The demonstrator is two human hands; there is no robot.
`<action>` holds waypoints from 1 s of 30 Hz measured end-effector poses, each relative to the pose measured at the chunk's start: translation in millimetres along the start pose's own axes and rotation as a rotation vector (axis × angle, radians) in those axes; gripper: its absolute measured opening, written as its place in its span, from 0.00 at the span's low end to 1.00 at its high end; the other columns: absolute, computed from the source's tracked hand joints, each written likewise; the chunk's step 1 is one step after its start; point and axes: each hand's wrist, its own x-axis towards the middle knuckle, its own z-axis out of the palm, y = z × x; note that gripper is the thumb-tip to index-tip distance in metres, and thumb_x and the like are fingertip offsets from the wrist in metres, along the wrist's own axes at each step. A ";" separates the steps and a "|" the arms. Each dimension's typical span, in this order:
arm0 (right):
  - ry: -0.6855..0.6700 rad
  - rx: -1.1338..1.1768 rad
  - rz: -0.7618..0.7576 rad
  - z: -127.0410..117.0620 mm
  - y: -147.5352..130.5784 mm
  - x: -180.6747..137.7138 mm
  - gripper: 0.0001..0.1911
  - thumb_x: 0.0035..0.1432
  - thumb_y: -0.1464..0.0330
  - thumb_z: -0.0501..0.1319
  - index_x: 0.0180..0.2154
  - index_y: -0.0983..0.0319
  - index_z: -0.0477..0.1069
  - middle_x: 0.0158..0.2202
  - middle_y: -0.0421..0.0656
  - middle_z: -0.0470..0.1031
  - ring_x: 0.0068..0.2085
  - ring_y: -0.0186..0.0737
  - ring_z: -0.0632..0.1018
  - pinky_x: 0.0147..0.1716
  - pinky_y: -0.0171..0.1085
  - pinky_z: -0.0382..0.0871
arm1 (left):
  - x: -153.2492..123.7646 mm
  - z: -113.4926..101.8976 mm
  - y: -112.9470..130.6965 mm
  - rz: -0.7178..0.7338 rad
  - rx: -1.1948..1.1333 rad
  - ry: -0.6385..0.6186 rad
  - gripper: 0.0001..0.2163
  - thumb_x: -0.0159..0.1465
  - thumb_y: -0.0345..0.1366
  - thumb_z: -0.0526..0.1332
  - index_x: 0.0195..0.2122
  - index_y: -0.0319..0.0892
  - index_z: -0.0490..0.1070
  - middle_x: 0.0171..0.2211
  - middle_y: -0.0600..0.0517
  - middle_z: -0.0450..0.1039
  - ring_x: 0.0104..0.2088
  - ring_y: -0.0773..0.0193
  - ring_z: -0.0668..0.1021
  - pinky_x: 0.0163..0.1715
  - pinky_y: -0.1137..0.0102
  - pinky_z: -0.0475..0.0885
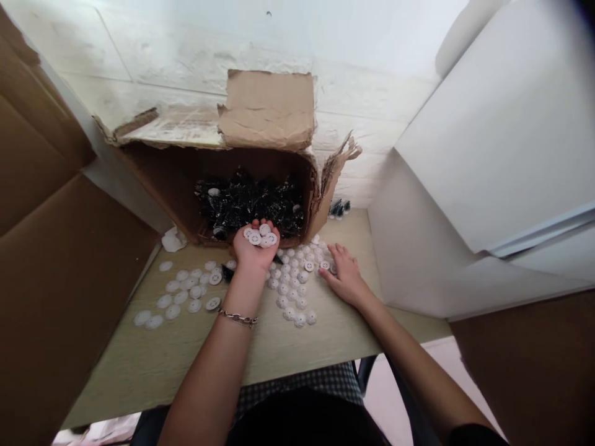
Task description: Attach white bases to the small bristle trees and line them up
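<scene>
My left hand [256, 251] is palm up in front of the cardboard box, cupped around several round white plastic discs [255, 237]. On the table, my right hand [344, 272] is palm down with its fingers apart, beside the right edge of a cluster of white discs [294, 282]. Its thumb and fingertips are close to a slotted disc [325, 265]; whether they touch it I cannot tell. More flat white discs [180, 297] lie scattered left of my left forearm. Small dark bristly pieces [251, 201], like miniature trees with whitish tips, fill the box's lower part.
The torn cardboard box [267, 118] lies with its opening toward me against the white wall. A few small tree pieces [339, 209] stand right of it. Crumpled white material [173, 240] is at its left corner. Large cardboard [69, 279] and white panels [502, 136] flank the table [334, 337].
</scene>
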 end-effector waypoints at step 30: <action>0.006 0.174 -0.476 -101.9 -103.1 44.2 0.13 0.53 0.62 0.49 0.35 0.61 0.67 0.30 0.40 0.69 0.31 0.30 0.68 0.28 0.30 0.57 | -4.3 1.1 0.9 0.003 -0.107 -0.041 0.05 0.52 0.32 0.47 0.25 0.39 0.61 0.25 0.50 0.68 0.31 0.64 0.74 0.31 0.67 0.68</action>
